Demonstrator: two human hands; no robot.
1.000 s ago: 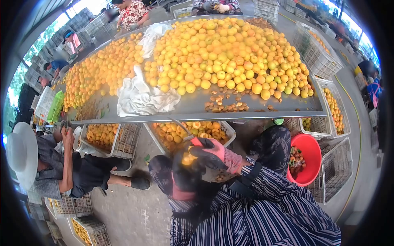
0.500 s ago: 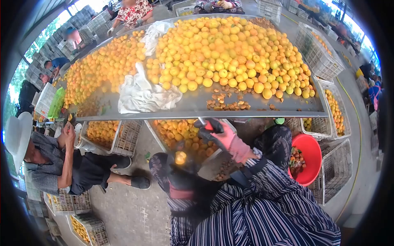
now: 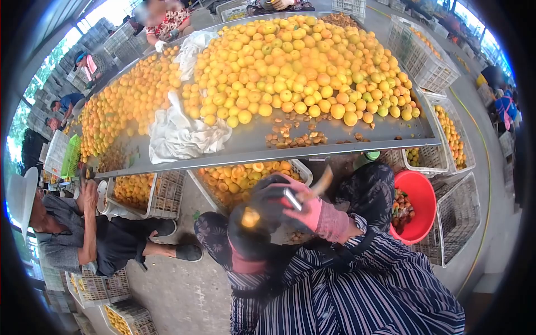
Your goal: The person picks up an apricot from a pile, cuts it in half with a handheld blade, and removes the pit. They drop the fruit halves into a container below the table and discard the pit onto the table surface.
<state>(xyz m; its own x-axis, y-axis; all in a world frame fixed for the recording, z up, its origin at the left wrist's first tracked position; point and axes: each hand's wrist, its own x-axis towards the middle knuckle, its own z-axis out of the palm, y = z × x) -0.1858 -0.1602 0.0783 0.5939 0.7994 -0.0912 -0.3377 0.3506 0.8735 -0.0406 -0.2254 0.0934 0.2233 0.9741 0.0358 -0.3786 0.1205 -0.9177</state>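
Note:
My left hand (image 3: 245,231), in a dark glove with a pinkish cuff, is closed around a yellow-orange fruit (image 3: 250,217) over my lap. Just to its right is my right hand (image 3: 312,209), in a pink and black glove, its fingers wrapped round a small hand tool (image 3: 292,199) whose bright metal part shows. Motion blurs both hands. A tan streak (image 3: 322,181) smears above the right hand. Beyond the hands, under the table edge, a crate (image 3: 306,173) holds cut fruit halves (image 3: 245,174).
A metal table (image 3: 357,134) bears heaped fruit (image 3: 301,61), white cloths (image 3: 184,134) and brown scraps (image 3: 296,134). At my right stand a red basin (image 3: 427,206) of scraps and a plastic crate (image 3: 460,215). A seated person (image 3: 67,229) works at my left; others sit across the table.
My right hand has drawn back from over the crate towards my left hand, turning the tool. The left hand still holds the fruit. The view has shifted slightly.

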